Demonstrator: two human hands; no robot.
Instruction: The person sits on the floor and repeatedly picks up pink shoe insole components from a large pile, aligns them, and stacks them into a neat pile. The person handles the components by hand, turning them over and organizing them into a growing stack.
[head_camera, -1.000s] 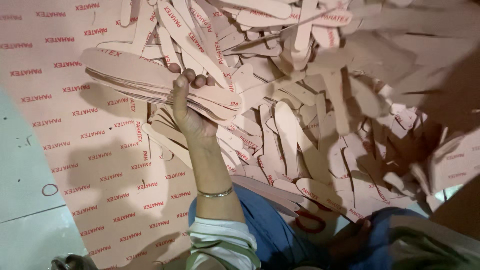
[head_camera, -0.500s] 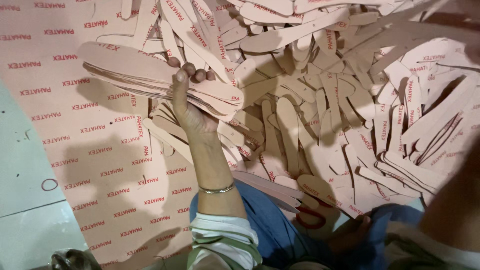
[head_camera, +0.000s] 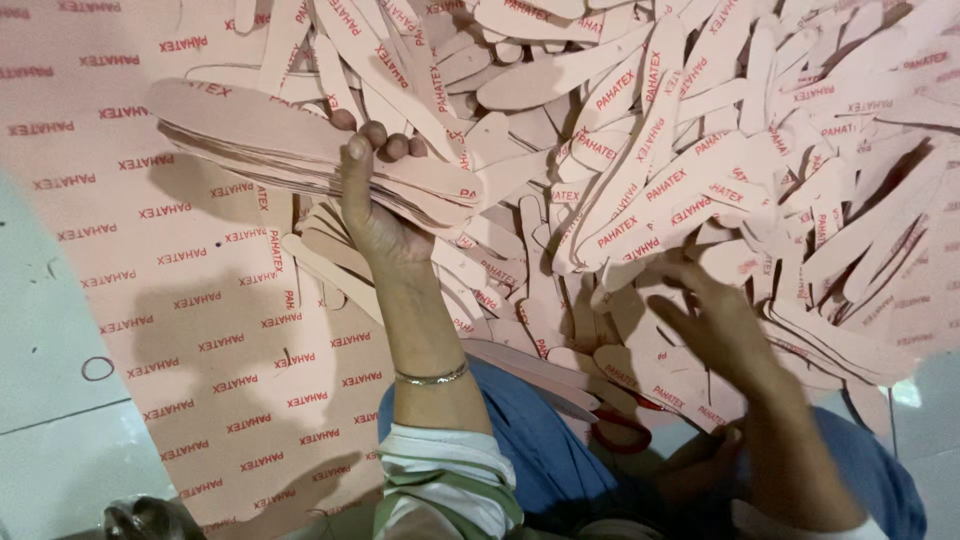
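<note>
1. My left hand (head_camera: 385, 215), left of frame centre, is closed round a stack of pink insole cut-outs (head_camera: 300, 150); the thumb lies along the near side and four fingertips (head_camera: 375, 135) curl over the far edge.
2. The stack sits in the upper left of the frame, raised above the printed pink sheet (head_camera: 200, 330) that covers the floor there.
3. Its long axis runs from upper left down to centre-right, slightly tilted. One rounded end points to the upper left, the other towards the loose pile (head_camera: 680, 170); I cannot tell toe from heel.
4. Handling, as I judge it: each piece looks thin, light and board-like, stiff enough to hold its outline yet bendable. Stacked, the leaves appear smooth-faced and likely to slide and fan apart, as the edges already splay at the left end.
5. Best hold, in my judgement: across the narrow waist, right of the middle, pinching through the whole thickness, where my left hand has it.
6. My right hand (head_camera: 715, 325), lower right of frame, is spread open with fingers loosely extended, resting among the cut-outs at the near edge of the loose pile; I cannot tell whether it grips one.
7. Red-handled scissors (head_camera: 625, 430) lie partly hidden at the bottom centre, between my forearms, on blue cloth (head_camera: 540, 450).
</note>
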